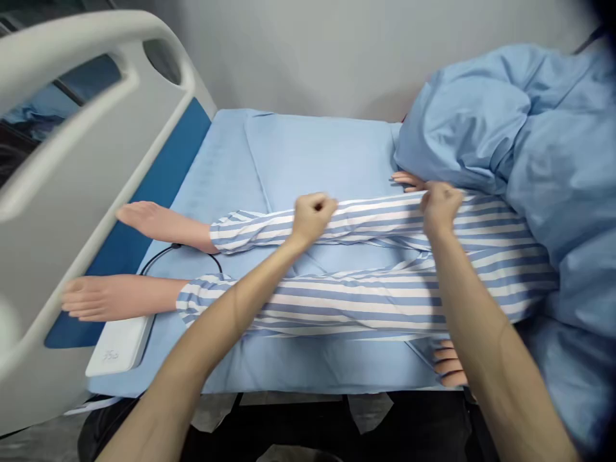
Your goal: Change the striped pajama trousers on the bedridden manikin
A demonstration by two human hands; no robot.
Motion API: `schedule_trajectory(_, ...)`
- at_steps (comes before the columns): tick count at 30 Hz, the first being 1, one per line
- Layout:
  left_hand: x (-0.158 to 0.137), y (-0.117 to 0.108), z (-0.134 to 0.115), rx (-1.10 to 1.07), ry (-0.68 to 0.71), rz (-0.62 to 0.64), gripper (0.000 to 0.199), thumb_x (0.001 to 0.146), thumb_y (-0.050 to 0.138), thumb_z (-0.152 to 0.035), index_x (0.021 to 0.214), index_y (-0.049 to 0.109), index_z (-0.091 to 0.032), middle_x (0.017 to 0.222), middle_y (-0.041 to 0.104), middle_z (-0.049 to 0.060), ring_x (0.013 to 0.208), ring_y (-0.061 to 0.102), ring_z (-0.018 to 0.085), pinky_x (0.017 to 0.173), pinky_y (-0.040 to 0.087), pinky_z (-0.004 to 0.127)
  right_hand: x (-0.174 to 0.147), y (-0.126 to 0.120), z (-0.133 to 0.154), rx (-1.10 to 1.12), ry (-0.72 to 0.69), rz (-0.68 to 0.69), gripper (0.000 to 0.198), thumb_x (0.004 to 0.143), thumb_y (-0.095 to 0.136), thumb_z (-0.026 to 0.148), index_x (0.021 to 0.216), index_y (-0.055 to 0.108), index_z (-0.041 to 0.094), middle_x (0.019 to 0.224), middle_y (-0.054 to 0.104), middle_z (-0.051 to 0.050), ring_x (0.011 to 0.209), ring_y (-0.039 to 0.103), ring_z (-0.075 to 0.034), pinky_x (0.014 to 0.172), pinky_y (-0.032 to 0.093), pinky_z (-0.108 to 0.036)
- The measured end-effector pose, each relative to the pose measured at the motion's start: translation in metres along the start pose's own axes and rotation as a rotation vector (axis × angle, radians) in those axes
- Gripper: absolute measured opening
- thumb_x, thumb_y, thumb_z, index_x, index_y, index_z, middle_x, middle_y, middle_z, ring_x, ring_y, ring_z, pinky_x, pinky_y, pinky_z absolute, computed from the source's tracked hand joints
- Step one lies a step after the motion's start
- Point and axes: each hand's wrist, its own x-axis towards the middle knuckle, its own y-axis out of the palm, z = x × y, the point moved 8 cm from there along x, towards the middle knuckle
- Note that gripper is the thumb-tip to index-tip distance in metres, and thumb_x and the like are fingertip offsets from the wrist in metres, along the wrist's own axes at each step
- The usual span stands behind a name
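Observation:
A manikin lies on the bed in blue-and-white striped trousers point(356, 301), its bare feet point(113, 297) toward the footboard. My left hand point(312, 217) is closed in a fist at the far trouser leg, around the shin or knee; its fingertips are hidden, but it appears to grip the cloth. Farther up the same leg, at the thigh, my right hand point(440, 204) is closed on the striped cloth. Beside it, the manikin's far hand point(408, 181) shows from under the blue quilt point(471, 122). The manikin's near hand point(450, 364) is partly hidden behind my right forearm.
The white footboard point(110, 135) with a blue panel rises at the left. A white box point(120, 346) lies below the near foot, and a black cable point(156, 256) runs by the ankles. Light blue sheet point(308, 147) covers the mattress, against a grey wall point(308, 58).

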Motion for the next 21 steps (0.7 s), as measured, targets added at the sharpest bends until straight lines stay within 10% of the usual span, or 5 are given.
schedule_trajectory(4,-0.007,-0.125,0.04,0.05,-0.092,-0.265,0.038,0.074,0.058,-0.024,0.049,0.03,-0.018,0.051,0.026,-0.005,0.053,0.028,0.008,0.054,0.024,0.026,-0.085,0.092,0.047,0.137,0.085,0.27,0.037,0.078,0.058,0.034,0.05,0.038,0.022,0.047,0.034,0.005,0.047,0.031,-0.009,0.049,0.026,-0.027)
schedule_trajectory(8,-0.021,-0.184,0.077,0.091,-0.203,-0.454,0.034,0.071,0.052,-0.016,0.047,0.027,-0.019,0.049,0.022,-0.005,0.053,0.024,0.008,0.053,0.02,0.027,-0.139,0.189,0.119,0.234,0.033,0.467,0.04,0.078,0.057,0.032,0.05,0.031,0.022,0.048,0.03,0.006,0.05,0.03,-0.009,0.05,0.025,-0.026)
schedule_trajectory(15,-0.022,-0.177,0.076,0.093,-0.225,-0.412,0.036,0.073,0.052,-0.017,0.048,0.027,-0.019,0.05,0.021,-0.004,0.054,0.025,0.008,0.054,0.023,0.027,-0.168,0.289,0.134,0.205,0.007,0.46,0.043,0.085,0.055,0.031,0.054,0.027,0.023,0.053,0.026,0.006,0.056,0.03,-0.011,0.058,0.031,-0.026)
schedule_trajectory(21,-0.009,-0.146,0.096,-0.018,-0.22,-0.363,0.044,0.079,0.062,-0.032,0.05,0.031,-0.02,0.05,0.027,-0.004,0.057,0.03,0.01,0.055,0.023,0.029,-0.143,0.278,0.103,0.131,-0.124,0.493,0.042,0.091,0.056,0.042,0.06,0.035,0.023,0.057,0.029,0.005,0.061,0.039,-0.011,0.06,0.034,-0.025)
